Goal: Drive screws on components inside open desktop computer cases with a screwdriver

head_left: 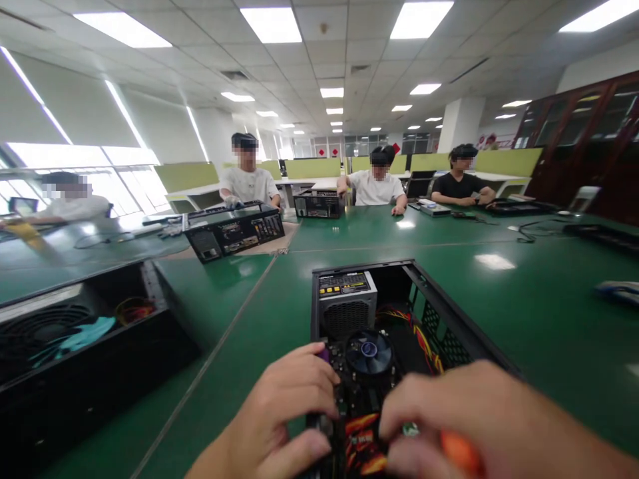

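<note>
An open black computer case (449,313) lies on the green table in front of me. Inside it I see a grey power supply (347,303), a round CPU fan (369,351), red and yellow cables (424,339) and a red-patterned card (364,442) near the front. My left hand (279,416) curls over the case's near left edge, fingers bent, thumb pressed against the wall. My right hand (474,419) is closed around an orange handle (462,452), apparently a screwdriver, with its fingertips down over the card. The tool's tip is hidden.
Another open black case (74,346) with a large fan lies at my left. More cases (234,229) stand further back. Several people sit at the far side of the green table (549,313). Cables and flat devices lie at the right.
</note>
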`<state>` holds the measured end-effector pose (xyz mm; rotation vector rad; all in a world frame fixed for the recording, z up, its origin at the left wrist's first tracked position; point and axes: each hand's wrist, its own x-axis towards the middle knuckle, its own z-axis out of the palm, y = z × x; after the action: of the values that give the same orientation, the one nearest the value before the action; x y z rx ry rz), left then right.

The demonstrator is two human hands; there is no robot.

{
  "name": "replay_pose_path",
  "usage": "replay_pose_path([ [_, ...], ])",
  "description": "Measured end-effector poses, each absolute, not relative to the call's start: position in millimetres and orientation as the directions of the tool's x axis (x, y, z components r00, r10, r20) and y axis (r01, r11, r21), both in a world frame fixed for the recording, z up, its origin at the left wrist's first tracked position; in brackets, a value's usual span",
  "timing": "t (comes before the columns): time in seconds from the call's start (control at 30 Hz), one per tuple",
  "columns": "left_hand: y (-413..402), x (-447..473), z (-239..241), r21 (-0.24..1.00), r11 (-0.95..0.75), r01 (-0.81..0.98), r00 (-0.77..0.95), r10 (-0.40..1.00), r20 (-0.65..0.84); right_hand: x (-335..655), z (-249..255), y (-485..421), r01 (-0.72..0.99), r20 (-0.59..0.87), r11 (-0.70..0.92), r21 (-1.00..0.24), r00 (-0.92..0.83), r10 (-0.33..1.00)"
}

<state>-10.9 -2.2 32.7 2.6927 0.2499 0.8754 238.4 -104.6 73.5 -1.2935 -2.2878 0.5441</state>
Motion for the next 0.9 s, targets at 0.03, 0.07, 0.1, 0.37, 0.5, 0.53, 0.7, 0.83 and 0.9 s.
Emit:
replay_pose_path([
  [0.03,-4.1,-1.1,27.1,0.376,-0.926,0.015,0.776,0.248,0.58,248.1,88.2,-99.8,0.738,0.201,0.416,-0.532,-0.367,0.908],
  [0.07,-5.1,5.5,20.6,0.402,-0.916,-0.021,0.731,0.26,0.631,255.7,99.7,-91.7,0.795,0.187,0.353,-0.494,-0.3,0.936],
  [0.1,-5.6,10.0,14.0,0.41,-0.911,-0.044,0.681,0.273,0.68,260.8,107.0,-80.7,0.851,0.16,0.294,-0.434,-0.248,0.955],
  [0.37,-4.2,4.0,2.6,0.501,-0.86,-0.099,0.584,0.358,0.729,233.6,66.5,7.3,0.936,-0.259,0.345,0.068,-0.318,0.912],
  [0.5,3.3,-19.1,4.4,0.52,-0.845,-0.129,0.634,0.333,0.699,220.3,49.1,10.4,0.933,-0.27,0.356,0.04,-0.333,0.903],
  [0.53,4.4,-23.4,3.7,0.526,-0.84,-0.129,0.638,0.336,0.693,218.1,45.9,9.8,0.932,-0.262,0.363,0.015,-0.347,0.901],
  [0.7,3.2,-27.5,-0.2,0.565,-0.811,-0.152,0.585,0.387,0.712,212.0,34.6,14.5,0.931,-0.257,0.358,-0.067,-0.363,0.896],
  [0.83,2.1,-25.9,0.9,0.579,-0.802,-0.143,0.607,0.391,0.692,211.3,34.1,19.4,0.929,-0.328,0.352,-0.112,-0.369,0.869],
  [0.9,2.6,-26.6,1.5,0.576,-0.806,-0.133,0.613,0.39,0.687,210.3,37.2,18.8,0.925,-0.298,0.371,-0.082,-0.378,0.877],
])
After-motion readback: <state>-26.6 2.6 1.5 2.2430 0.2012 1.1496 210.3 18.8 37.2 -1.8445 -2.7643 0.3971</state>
